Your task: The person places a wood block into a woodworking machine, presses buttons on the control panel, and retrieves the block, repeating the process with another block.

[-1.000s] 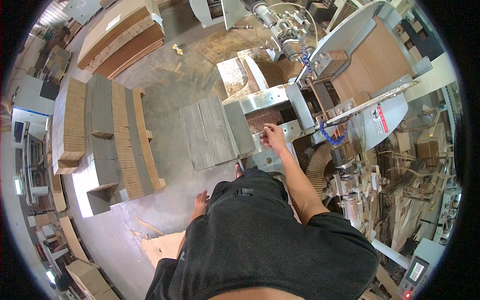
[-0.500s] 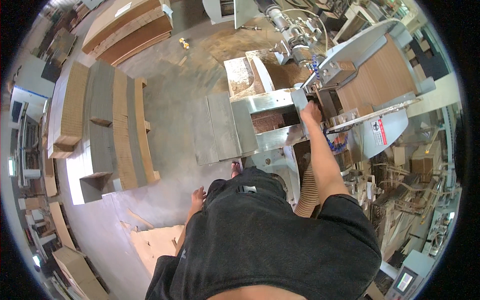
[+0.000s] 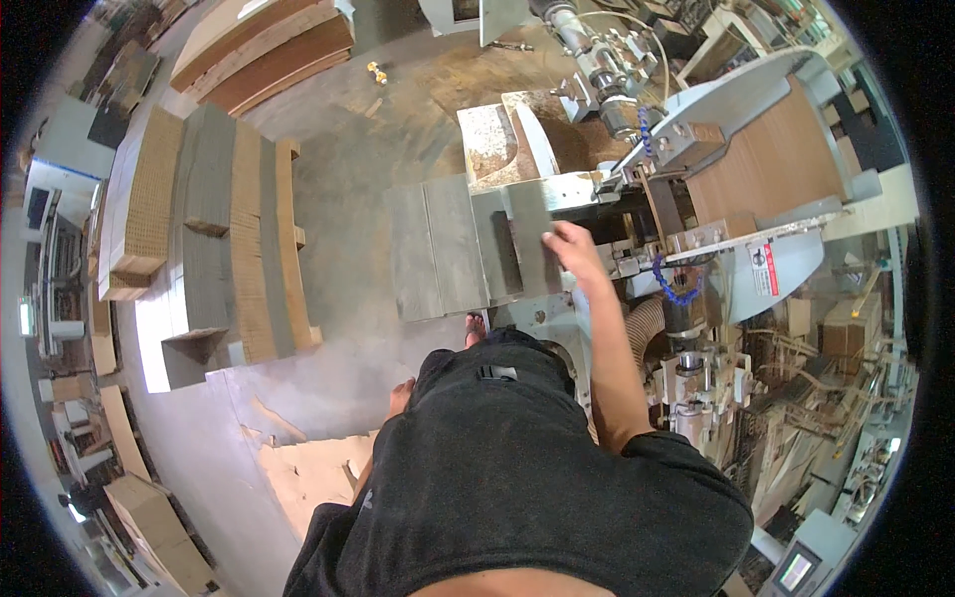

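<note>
My right hand is closed on the right edge of a narrow grey board, which lies over the metal bed of a machine. The thumb is on top of the board; the other fingers are partly hidden. Left of this board, past a dark gap, lie wider grey panels side by side. My left hand hangs low beside my dark clothing, apart from the boards; its fingers are too hidden to read.
Stacked long boards stand on the left, with a larger board pile behind. At the right are a curved grey machine guard, a blue coiled hose and a ribbed duct. A torn tan sheet lies on the floor.
My right hand has moved left from beside the machine head, bringing the narrow grey board along over the opening in the bed. My left hand is now more hidden by my clothing.
</note>
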Motion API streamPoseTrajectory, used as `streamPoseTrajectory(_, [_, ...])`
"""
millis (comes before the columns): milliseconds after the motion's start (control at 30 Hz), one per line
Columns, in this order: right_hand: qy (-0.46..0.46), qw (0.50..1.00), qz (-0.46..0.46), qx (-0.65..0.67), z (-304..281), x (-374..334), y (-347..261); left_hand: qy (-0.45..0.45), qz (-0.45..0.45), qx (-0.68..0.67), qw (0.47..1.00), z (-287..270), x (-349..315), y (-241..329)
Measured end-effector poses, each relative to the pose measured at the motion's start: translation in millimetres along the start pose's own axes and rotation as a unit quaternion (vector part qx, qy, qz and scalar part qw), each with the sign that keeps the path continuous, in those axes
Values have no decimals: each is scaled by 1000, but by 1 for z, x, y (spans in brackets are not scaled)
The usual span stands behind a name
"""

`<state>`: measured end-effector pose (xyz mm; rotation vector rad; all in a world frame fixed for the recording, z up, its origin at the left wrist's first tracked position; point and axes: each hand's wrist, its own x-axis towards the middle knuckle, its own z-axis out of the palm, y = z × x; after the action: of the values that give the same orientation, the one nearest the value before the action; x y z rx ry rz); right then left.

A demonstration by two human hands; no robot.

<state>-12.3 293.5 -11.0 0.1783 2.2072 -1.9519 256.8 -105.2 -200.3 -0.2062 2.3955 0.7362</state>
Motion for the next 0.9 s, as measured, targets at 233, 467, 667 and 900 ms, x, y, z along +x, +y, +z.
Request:
streamPoseTrajectory(233, [49, 962, 3, -270, 45, 5, 8, 73, -261, -485, 831, -34, 22, 23])
streamPoseTrajectory(467, [44, 929, -16, -368, 71, 0, -1, 47, -286, -485, 825, -52, 30, 42])
streamPoseTrajectory(667, [34, 991, 31, -127, 43, 14, 59, 158, 307, -61, 937, -14, 21, 6])
streamPoseTrajectory(900, [32, 988, 152, -4, 34, -28, 59, 63, 118, -31, 991, 7, 15, -22])
